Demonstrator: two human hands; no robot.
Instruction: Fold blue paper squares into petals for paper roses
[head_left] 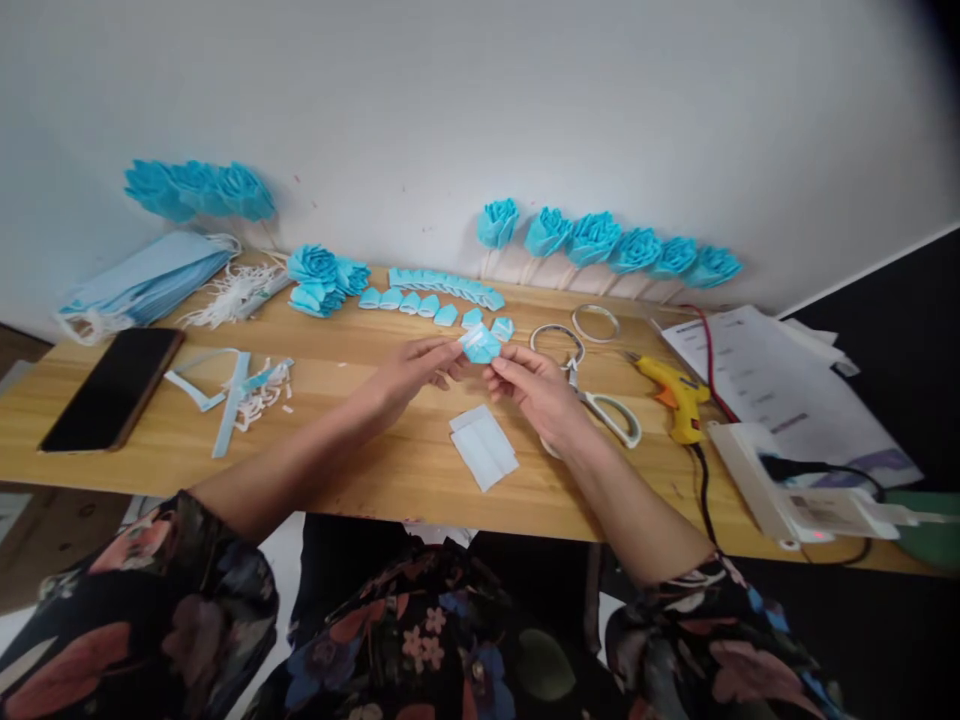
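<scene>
A small folded piece of light-blue mask fabric (480,344) is held up above the middle of the table. My left hand (421,368) pinches its left edge, and my right hand (531,385) grips its lower right corner between thumb and fingers. Just behind it lies a short row of similar folded blue pieces (410,303), with a longer overlapping row (446,287) farther back. Pale fabric squares (484,447) are stacked on the table below my hands. Scissors (619,420) lie beside my right hand, partly hidden by it.
Blue fabric flowers on sticks (592,238) lean against the wall; more flowers (322,278) lie left of centre. Masks (150,280), white ear loops (236,293), scraps (262,390) and a phone (112,390) are left. Tape rolls (556,328), a yellow glue gun (682,395) and a power strip (750,485) are right.
</scene>
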